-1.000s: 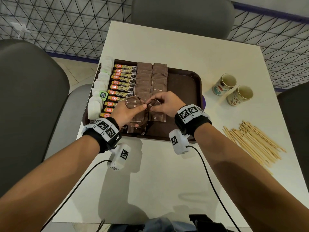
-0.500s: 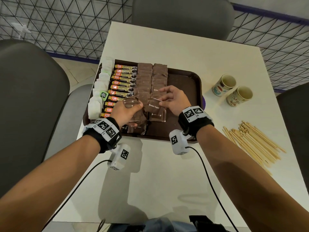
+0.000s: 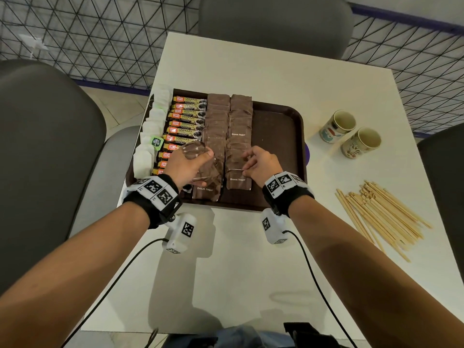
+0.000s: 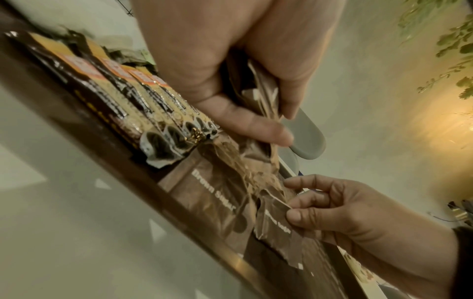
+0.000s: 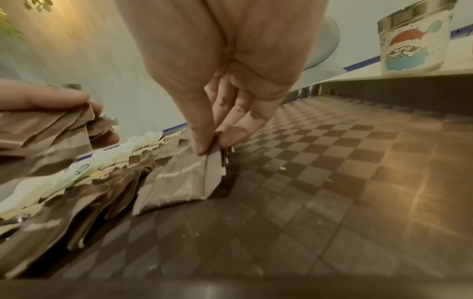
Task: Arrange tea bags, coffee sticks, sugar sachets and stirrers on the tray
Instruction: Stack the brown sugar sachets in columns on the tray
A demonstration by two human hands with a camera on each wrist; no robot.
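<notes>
A dark brown tray (image 3: 278,126) holds white tea bags (image 3: 148,136) along its left edge, a column of coffee sticks (image 3: 187,121) and two columns of brown sugar sachets (image 3: 239,121). My left hand (image 3: 187,164) grips a bunch of brown sugar sachets (image 4: 258,97) above the tray's near left part. My right hand (image 3: 258,163) pinches the top edge of one brown sugar sachet (image 5: 181,180) lying at the near end of the right sachet column. Wooden stirrers (image 3: 381,217) lie in a heap on the table, right of the tray.
Two printed cups (image 3: 337,126) (image 3: 361,143) stand on the white table (image 3: 251,259) right of the tray. The tray's right third shows its bare checkered floor (image 5: 332,172). Grey chairs (image 3: 45,146) surround the table.
My right hand drew a sachet out of the left hand's bunch, carried it right and toward me, and laid it at the near end of the right column. The left hand stayed put.
</notes>
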